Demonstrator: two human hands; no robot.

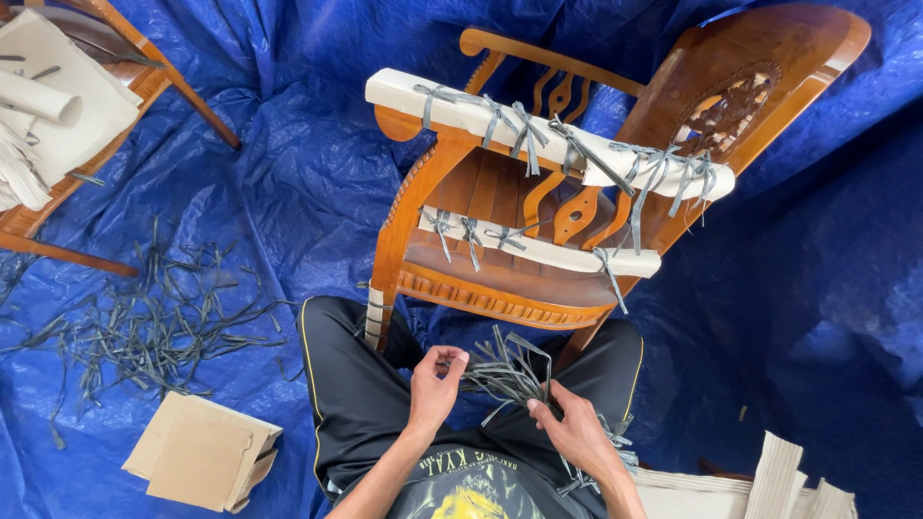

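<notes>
A carved wooden armchair lies tipped in front of me on a blue tarp. Its two armrests are wrapped in white foam padding tied with grey plastic strips. My left hand pinches one end of a bundle of grey plastic strips above my lap. My right hand grips the bundle's other end, with more strips trailing beside my right knee. I sit with black trousers, knees either side of the chair's front rail.
Loose grey strips are scattered on the tarp at left. Folded cardboard lies at lower left. Another wooden chair with white padding sheets stands top left. Stacked white sheets sit at lower right.
</notes>
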